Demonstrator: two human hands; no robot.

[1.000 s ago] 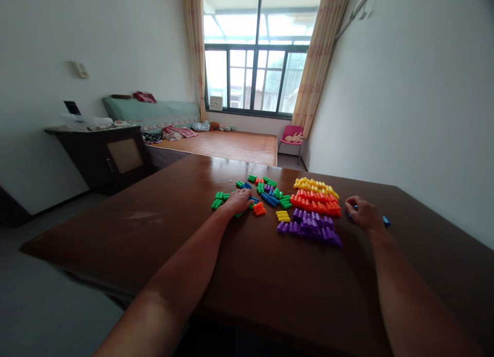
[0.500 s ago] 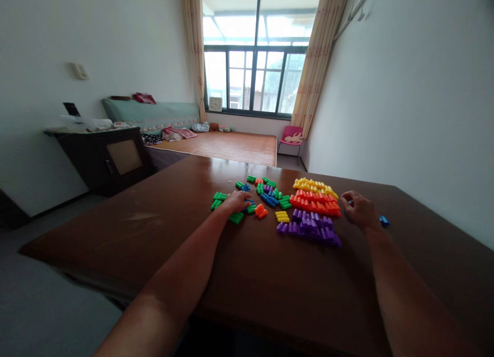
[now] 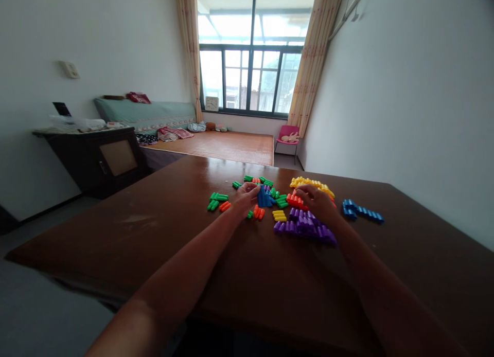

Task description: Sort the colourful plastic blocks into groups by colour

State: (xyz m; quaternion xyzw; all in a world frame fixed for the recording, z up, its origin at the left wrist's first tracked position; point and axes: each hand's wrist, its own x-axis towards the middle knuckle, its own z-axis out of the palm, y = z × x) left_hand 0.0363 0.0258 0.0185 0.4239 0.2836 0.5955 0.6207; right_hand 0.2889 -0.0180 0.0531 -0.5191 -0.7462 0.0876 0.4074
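Note:
My left hand (image 3: 247, 195) pinches a blue ribbed plastic block (image 3: 263, 197) at the middle of the table, over a mixed scatter of blocks. My right hand (image 3: 313, 197) hangs above the orange blocks (image 3: 294, 200), fingers curved and apart, with nothing visible in them. Just in front of it lie the purple blocks (image 3: 306, 224) in a heap, and behind it the yellow blocks (image 3: 309, 182) in rows. Several blue blocks (image 3: 360, 211) lie to the right of my right arm. Green blocks (image 3: 218, 197) sit left of my left hand.
The brown table (image 3: 162, 259) carries all the blocks. A few yellow blocks (image 3: 279, 216) lie apart, left of the purple heap. Beyond the table stand a bed (image 3: 231, 147), a pink chair (image 3: 287, 136) and a dark cabinet (image 3: 88, 156).
My right hand has moved left from the blue blocks to above the orange rows, uncovering the blue blocks. My left hand has shifted slightly right and lifted a blue block.

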